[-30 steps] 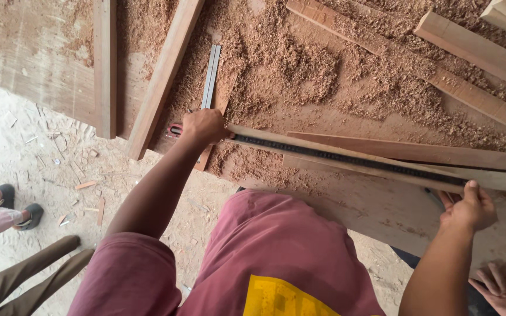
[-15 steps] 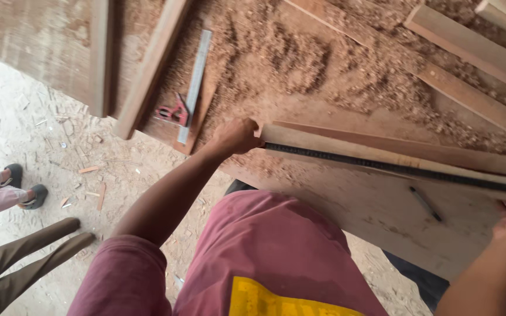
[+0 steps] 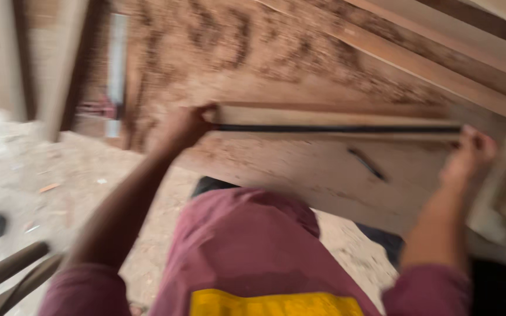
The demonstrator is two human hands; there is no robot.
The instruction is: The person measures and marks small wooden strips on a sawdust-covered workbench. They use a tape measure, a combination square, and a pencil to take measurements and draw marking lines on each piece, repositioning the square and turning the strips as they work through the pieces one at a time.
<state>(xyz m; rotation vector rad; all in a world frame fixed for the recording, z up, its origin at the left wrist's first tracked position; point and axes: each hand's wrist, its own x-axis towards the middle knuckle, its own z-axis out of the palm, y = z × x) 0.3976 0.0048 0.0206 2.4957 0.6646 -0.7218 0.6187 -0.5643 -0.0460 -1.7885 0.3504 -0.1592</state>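
Bench edge: grooved wooden strip (image 3: 335,120) lies along the workbench (image 3: 300,175) near edge.
Left hand (image 3: 185,126): fingers clamped on strip's left end.
Right hand (image 3: 469,155): grips right end; blurred.
Room: bare board around dark pencil (image 3: 367,164).

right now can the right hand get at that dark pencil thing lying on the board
Probably yes. The right hand grips the end of the long wooden strip, and the dark pencil-like tool lies on the bare board nearby with nothing between, though the picture is blurred.
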